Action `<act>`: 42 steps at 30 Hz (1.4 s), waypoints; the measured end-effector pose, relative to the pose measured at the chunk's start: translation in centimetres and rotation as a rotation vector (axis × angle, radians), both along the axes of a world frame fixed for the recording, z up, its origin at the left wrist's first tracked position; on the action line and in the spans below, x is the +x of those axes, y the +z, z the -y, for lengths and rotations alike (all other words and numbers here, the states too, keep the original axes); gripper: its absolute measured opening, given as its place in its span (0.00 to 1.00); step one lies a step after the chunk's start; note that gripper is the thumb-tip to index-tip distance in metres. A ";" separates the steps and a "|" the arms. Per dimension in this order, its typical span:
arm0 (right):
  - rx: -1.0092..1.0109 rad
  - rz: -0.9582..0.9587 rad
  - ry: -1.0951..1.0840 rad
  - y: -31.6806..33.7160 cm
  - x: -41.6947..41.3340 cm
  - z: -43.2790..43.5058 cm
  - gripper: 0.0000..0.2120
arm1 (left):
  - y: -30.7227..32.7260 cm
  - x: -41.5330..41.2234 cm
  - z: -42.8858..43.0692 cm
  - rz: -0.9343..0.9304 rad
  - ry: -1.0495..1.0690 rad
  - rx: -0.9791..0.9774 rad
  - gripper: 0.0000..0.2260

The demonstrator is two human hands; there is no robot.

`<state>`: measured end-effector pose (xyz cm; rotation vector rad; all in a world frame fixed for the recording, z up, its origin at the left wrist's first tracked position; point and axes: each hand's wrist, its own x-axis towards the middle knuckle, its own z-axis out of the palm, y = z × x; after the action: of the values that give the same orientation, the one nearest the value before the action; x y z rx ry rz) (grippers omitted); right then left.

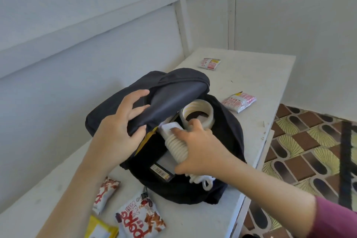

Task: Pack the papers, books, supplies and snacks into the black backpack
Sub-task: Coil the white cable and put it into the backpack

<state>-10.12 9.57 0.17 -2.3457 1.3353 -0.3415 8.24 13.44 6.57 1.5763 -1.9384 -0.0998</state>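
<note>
The black backpack (pixel 228 129) lies open on a white table (pixel 257 83). My left hand (pixel 119 131) grips its top flap (pixel 173 94) and holds it lifted back. Inside the opening, my right hand (pixel 201 149) is closed around a white charger with its cable coiled around it (pixel 174 142). A roll of clear tape (pixel 197 112) sits deeper in the bag, just beyond my fingers. A dark book or pack with a barcode (pixel 162 170) lies under the charger. A yellow edge shows under the flap.
Two pink-and-white snack packets (pixel 209 63) (pixel 239 101) lie on the far end of the table. Nearer me are a red-and-white snack bag (pixel 141 218), another (pixel 105 193) and a yellow packet (pixel 100 228). A patterned floor (pixel 309 141) is at right.
</note>
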 end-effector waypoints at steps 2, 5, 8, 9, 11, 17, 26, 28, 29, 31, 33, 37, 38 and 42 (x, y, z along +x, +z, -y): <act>-0.058 -0.001 -0.035 -0.4 1.2 0.1 0.44 | -0.1 0.1 -0.1 -0.014 0.001 0.010 0.33; -0.064 0.022 -0.096 -0.9 2.0 -0.2 0.42 | -0.4 0.3 0.0 -0.045 0.005 0.015 0.33; -0.075 0.050 -0.186 -1.0 1.9 -0.9 0.37 | -0.6 0.4 0.3 -0.071 0.005 0.022 0.32; -0.055 0.043 -0.212 -0.9 1.9 -1.0 0.36 | -0.6 0.4 0.3 -0.072 0.006 0.022 0.32; -0.023 -0.010 -0.260 -0.7 2.2 -0.9 0.37 | -0.7 0.3 0.4 -0.074 0.009 0.020 0.32; 0.062 -0.013 -0.232 0.0 2.3 -0.4 0.37 | -1.2 0.2 0.3 -0.082 0.000 0.026 0.32; 0.323 0.411 -0.118 -0.4 -3.8 -0.4 0.35 | -3.3 -1.3 0.6 -0.344 0.145 0.154 0.46; 0.312 0.464 -0.199 -0.6 -4.6 -0.5 0.34 | -3.7 -1.9 0.3 -0.432 0.085 0.211 0.47; 0.303 0.484 -0.237 -0.7 -5.0 -0.5 0.32 | -4.0 -2.2 0.1 -0.445 0.058 0.219 0.46; 0.259 0.516 -0.300 -1.1 -5.7 -0.3 0.27 | -4.4 -3.0 -0.1 -0.453 0.002 0.234 0.42; 0.259 0.594 -0.382 -1.5 -6.4 0.1 0.23 | -4.8 -4.0 -0.4 -0.423 -0.071 0.258 0.36; 0.292 0.806 -0.575 -1.6 -7.8 0.6 0.17 | -5.6 -5.4 -1.1 -0.316 -0.246 0.284 0.26; 0.282 0.846 -0.602 -1.4 -8.0 0.5 0.16 | -6.0 -5.6 -1.3 -0.260 -0.282 0.283 0.25; 0.249 0.902 -0.648 -1.4 -8.4 0.4 0.12 | -8.0 -6.4 -2.0 0.038 -0.301 0.214 0.23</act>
<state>-18.55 9.19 -1.27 -1.2063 1.4591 -1.1681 1.82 15.40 -1.48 1.4117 -2.2450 -0.4172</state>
